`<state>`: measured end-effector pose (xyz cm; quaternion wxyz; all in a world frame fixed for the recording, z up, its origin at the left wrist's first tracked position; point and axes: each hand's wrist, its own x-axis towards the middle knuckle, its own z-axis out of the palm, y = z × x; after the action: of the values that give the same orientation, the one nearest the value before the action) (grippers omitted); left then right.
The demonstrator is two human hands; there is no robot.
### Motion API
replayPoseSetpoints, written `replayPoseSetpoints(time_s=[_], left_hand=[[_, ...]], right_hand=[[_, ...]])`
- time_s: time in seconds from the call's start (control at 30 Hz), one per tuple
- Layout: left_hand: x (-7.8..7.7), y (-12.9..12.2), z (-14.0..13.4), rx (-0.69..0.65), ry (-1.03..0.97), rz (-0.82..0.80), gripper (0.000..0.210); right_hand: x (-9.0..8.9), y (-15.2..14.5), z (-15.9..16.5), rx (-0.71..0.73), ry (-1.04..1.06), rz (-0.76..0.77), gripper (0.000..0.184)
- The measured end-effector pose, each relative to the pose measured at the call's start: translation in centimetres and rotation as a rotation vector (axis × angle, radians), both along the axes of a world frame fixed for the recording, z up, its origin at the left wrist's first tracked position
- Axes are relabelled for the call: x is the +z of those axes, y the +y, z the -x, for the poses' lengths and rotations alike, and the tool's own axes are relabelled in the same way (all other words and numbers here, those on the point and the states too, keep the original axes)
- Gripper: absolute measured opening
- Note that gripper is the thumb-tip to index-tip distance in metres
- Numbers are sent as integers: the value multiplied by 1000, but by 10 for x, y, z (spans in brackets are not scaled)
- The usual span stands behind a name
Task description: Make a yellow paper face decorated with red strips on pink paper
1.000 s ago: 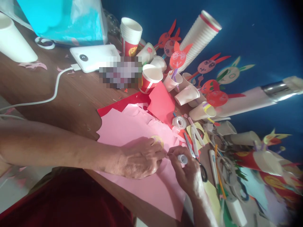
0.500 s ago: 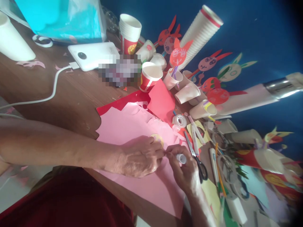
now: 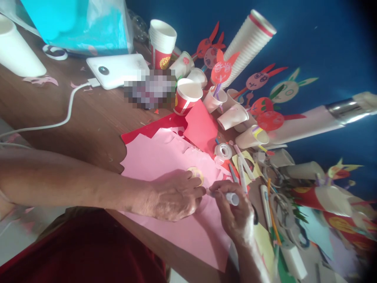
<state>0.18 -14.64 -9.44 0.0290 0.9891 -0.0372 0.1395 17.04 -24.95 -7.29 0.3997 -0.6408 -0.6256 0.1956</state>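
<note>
My left hand point(image 3: 179, 196) rests on a large pink paper sheet point(image 3: 147, 157), its fingers curled and pressed together. Whatever lies under those fingers is hidden. A round yellow paper piece point(image 3: 194, 173) with drawn marks shows just beyond the knuckles. To the right, my right hand point(image 3: 237, 216) pinches a marker point(image 3: 232, 199) with a pale round end, its tip pointing toward my left fingers. A small gap separates the two hands. Scissors point(image 3: 233, 173) lie partly covered behind my right hand.
A tape roll point(image 3: 223, 151) and white markers point(image 3: 243, 173) lie beyond the sheet. Paper cups point(image 3: 188, 94) with paper rabbit heads point(image 3: 222, 71) on sticks line the back. A white power bank point(image 3: 118, 70) with a cable point(image 3: 70, 102) sits at left.
My right hand has shifted slightly right with the marker, away from my left fingers, and now covers more of the scissors. The left hand has stayed almost still.
</note>
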Motion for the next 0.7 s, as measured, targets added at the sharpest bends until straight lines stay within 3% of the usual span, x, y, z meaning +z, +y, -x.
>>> replayPoseSetpoints(time_s=[0.17,0.33,0.47,0.7], left_hand=[[1,-1,0,16,-27,10,6],[-4,-1,3,5,-54,8,10],[-5,-1,3,5,-41,12,11],[-1,-2,1,28,-23,16,6]], right_hand=[[2,0,0,43,-123,131,10],[9,-7,-5,-78,94,-25,9],[6,-7,-3,-95,122,-50,9],[-4,0,2,13,-105,69,8]])
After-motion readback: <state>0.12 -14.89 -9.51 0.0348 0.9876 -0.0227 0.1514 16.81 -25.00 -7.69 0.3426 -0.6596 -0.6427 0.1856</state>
